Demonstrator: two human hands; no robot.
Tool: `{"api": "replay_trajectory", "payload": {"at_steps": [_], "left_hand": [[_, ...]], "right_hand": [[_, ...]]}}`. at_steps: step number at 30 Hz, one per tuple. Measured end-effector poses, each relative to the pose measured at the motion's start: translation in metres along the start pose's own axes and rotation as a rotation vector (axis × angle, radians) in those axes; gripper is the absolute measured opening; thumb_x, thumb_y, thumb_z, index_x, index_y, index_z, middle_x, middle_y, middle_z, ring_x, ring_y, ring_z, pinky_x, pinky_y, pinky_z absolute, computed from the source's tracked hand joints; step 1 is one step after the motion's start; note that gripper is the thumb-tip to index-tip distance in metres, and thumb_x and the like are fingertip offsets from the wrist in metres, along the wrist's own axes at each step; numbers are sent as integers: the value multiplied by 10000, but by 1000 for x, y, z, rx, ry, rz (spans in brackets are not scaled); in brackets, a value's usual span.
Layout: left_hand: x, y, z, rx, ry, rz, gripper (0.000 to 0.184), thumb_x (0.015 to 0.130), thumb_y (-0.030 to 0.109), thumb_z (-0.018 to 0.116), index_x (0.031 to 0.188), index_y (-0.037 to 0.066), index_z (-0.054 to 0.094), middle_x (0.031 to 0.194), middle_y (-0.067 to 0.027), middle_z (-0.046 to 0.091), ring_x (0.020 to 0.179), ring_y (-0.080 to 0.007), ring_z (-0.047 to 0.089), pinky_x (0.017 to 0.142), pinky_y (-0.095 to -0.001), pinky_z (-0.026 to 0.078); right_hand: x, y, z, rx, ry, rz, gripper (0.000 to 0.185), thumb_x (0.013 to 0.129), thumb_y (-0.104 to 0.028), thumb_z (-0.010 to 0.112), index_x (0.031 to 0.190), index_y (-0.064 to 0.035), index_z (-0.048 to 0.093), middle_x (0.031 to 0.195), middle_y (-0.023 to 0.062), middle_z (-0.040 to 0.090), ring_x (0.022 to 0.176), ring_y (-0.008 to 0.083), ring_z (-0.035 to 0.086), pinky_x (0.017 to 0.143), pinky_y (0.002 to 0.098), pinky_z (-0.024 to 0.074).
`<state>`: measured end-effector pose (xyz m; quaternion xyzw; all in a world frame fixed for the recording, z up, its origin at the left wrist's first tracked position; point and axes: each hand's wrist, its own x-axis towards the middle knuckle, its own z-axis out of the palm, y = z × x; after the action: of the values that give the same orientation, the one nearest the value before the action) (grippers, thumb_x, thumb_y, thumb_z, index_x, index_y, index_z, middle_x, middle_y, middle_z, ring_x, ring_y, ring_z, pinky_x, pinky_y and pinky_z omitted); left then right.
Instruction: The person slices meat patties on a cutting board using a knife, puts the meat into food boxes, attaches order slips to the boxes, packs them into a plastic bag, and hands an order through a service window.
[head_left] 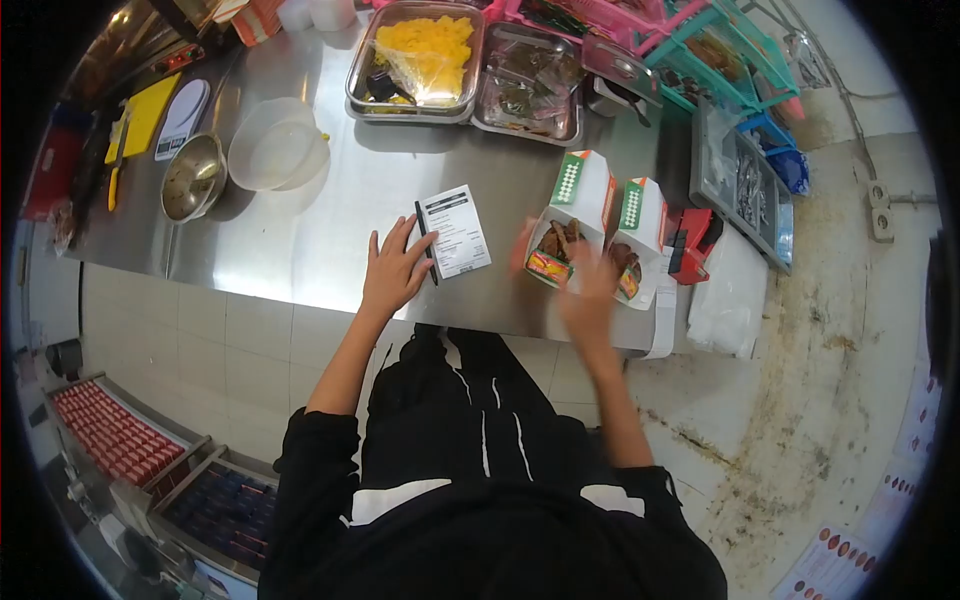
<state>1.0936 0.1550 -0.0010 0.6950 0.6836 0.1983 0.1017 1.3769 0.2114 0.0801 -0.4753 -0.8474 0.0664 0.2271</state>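
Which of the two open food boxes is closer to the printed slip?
The left box in the picture: it stands between the slip and the right box, which sits nearer the red object.

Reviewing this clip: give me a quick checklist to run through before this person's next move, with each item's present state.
1. Receipt lies print side up: ok, flat on the steel counter.
2. Receipt text readable: cannot tell, print too small.
3. Left hand placed: ok, fingers at the pen along the receipt's edge.
4. Food in both cartons: ok, brown pieces show in the left carton and right carton.
5. Cartons closed: not ok, both stand open.
6. Right hand grip: cannot tell, blurred over the cartons.
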Motion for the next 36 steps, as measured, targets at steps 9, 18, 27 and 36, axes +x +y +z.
{"api": "replay_trajectory", "payload": {"at_steps": [9,18,27,36], "left_hand": [[1,1,-2,-34,9,-55,366,849,322,501,1201,222,499,1365,-55,349,1279,-236,305,1016,-543,197],[4,1,-4,-57,5,-86,437,793,402,551,1191,230,498,1351,-42,362,1269,-235,316,1021,-543,197],[7,7,-8,-19,-27,-142,434,761,417,581,1155,246,521,1340,-5,373,1257,-198,338,1033,-504,204],[20,31,2,-248,291,-389,235,687,100,644,922,111,646,1076,-50,583,956,-238,552,792,-361,441]], "right_hand": [[19,-65,122,49,-275,-95,525,842,-261,492,1323,-101,356,1392,55,321,1284,223,292,992,465,268],[17,-58,125,168,-276,-61,674,808,-282,536,1360,-43,230,1408,114,277,1289,273,280,1008,467,236],[18,-56,123,257,-254,-53,689,769,-255,567,1334,-15,254,1391,159,276,1278,303,280,1010,455,232],[20,-59,120,98,-268,-133,588,800,-287,508,1297,-18,345,1403,160,255,1293,282,248,1009,431,227]]}}
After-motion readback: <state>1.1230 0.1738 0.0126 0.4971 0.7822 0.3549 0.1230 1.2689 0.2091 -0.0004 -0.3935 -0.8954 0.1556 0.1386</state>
